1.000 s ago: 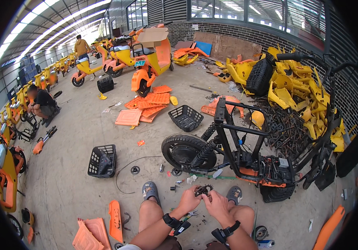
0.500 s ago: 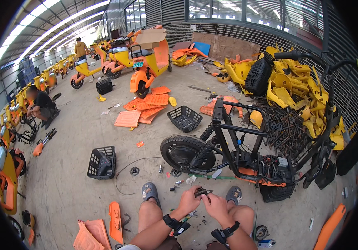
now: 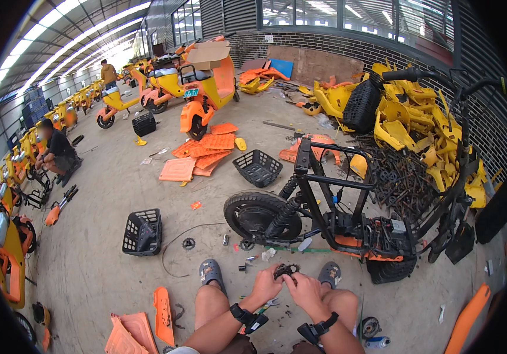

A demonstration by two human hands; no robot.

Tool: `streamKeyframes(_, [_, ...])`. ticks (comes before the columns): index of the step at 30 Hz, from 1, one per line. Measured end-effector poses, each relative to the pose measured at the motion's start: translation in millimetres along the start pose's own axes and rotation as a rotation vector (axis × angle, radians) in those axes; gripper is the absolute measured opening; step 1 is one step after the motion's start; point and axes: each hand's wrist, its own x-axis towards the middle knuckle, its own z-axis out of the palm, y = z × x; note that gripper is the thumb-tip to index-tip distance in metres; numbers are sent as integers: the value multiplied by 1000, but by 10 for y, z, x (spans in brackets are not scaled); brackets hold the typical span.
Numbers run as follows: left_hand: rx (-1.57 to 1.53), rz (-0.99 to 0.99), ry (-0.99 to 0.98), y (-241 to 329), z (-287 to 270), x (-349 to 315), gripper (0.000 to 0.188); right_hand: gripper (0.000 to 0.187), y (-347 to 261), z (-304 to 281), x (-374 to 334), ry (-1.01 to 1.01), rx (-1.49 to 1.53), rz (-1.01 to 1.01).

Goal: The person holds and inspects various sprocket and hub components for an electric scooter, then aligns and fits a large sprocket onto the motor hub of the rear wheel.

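Observation:
Between my knees I hold a small, dark, greasy sprocket (image 3: 289, 269) with teeth along its edge. My left hand (image 3: 267, 285) is closed on its left side, and my right hand (image 3: 302, 287) pinches it from the right. Fingers cover part of it. Below the hands, pliers (image 3: 272, 302) with green grips lie on the floor, partly behind my left wrist. Just ahead is a stripped black scooter frame (image 3: 324, 200) with its rear wheel (image 3: 260, 219). A loose sprocket (image 3: 188, 243) and a metal socket (image 3: 225, 240) lie on the concrete near that wheel.
Black baskets (image 3: 142, 231) (image 3: 257, 167) stand on the floor. Orange panels (image 3: 209, 150) are stacked beyond, and a heap of yellow body panels (image 3: 404, 127) fills the right side. A spray can (image 3: 377, 342) lies by my right knee. One person (image 3: 57, 152) squats at left; another (image 3: 108, 73) stands farther back.
The sprocket has turned in my fingers, so its toothed edge shows more clearly. My hands stay in nearly the same place, and the view has shifted slightly.

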Motion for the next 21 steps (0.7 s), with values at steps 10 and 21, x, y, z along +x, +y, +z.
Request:
streamKeyframes(10, [7,98,21,-133,91,44,37,32,153,95,-19,14,14,-34])
streamKeyframes(21, [19,-16,-65,-20,-9,72,44,24,114,24,18,107,55,-124])
